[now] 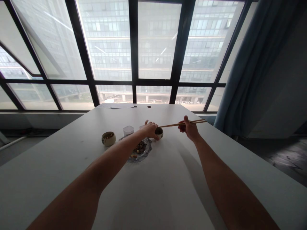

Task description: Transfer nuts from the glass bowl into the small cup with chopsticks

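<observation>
1. Left hand (151,129): extended forward across the counter (144,198). The grip is closed around the rim of the right bowl (160,135), with the thumb on the near side and the fingers over the top and far side.

2. Right hand (189,128): raised above the counter, to the right of the left hand. The grip pinches 2 chopsticks (171,125), thumb uppermost. The chopsticks lie nearly level; the thick ends project past the right hand to the right, and the tips point left to the mouth of the right bowl, beside the fingers of the left hand. Whether the tips touch anything inside cannot be told.

3. Right bowl: small, pale and rounded, with a dark mark on its side. It is upright, just to the right of the glass dish (148,150). Its contents are not discernible.

4. Glass dish: clear, with a wavy rim, resting on the counter partly beneath the left forearm. It holds a pile of dark, elongated pieces (141,147); yellowish pieces (133,156) lie at the near side.

5. Left bowl (108,140): similar in form, upright on the counter, apart from the glass dish on its left. Small pieces are visible inside.

6. White container (129,130): positioned behind the glass dish, between the 2 bowls.

7. Surroundings: papers (117,105) lie at the far end of the counter. Dark-framed windows (158,41) stand beyond it; a blue curtain (240,86) hangs at the right.
</observation>
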Motion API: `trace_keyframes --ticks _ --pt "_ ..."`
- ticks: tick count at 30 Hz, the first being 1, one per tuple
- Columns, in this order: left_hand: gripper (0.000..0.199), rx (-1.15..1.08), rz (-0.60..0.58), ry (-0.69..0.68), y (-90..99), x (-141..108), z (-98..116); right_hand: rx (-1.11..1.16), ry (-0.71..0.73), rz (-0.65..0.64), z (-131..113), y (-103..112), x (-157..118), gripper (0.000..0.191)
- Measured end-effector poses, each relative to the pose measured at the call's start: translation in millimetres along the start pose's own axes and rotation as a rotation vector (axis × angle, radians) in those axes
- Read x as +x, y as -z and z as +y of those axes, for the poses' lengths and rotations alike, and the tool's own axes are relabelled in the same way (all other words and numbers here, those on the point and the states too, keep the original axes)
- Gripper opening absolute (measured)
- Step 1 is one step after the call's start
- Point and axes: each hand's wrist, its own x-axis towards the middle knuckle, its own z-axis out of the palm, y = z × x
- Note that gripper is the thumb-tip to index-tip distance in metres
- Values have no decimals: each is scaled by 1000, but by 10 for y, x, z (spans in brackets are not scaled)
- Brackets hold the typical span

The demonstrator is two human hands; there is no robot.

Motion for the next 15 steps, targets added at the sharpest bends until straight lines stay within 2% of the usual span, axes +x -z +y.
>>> trace_keyframes --ticks 3,6,8,10,15 --pt "90 -22 -8 17 -40 34 -31 108 36 65 -123 -81 5 61" --pt "90 -42 -40 19 -15 25 -72 180 22 9 -269 -217 -23 60" --pt "84 -58 -38 15 64 -58 -130 152 9 -87 -340 -344 -78 60" --pt "70 -82 17 11 180 -234 -231 80 0 -217 -381 -494 -165 61" --pt "41 -149 341 32 404 -994 -681 -173 -50 -602 -410 -872 -459 62"
